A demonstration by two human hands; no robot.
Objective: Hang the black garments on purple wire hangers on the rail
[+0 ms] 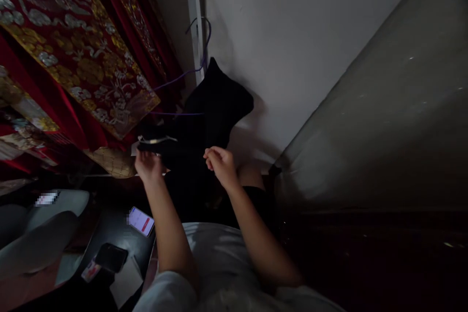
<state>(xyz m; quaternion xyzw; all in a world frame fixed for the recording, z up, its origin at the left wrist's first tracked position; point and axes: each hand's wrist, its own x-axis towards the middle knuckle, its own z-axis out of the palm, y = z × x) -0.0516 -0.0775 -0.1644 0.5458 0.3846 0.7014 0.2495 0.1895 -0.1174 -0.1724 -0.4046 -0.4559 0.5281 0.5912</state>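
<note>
A black garment [215, 102] hangs in front of me against the pale wall, its cloth reaching down between my hands. Above it shows the bent hook of a purple wire hanger [209, 34]. My left hand [149, 165] has curled fingers closed at the garment's left edge, beside a white tag cord [155, 141] lying across the cloth. My right hand [221, 163] is closed in a pinch at the garment's right side. The cloth between the fingers is dark and hard to make out.
Red embroidered garments [91, 73] hang at the left. Below stands a dark table [106, 229] with a lit phone [141, 221], a black phone [111, 257] and white paper [126, 282]. A seated person's leg [40, 239] is at lower left. A large grey-green covered surface [383, 107] fills the right.
</note>
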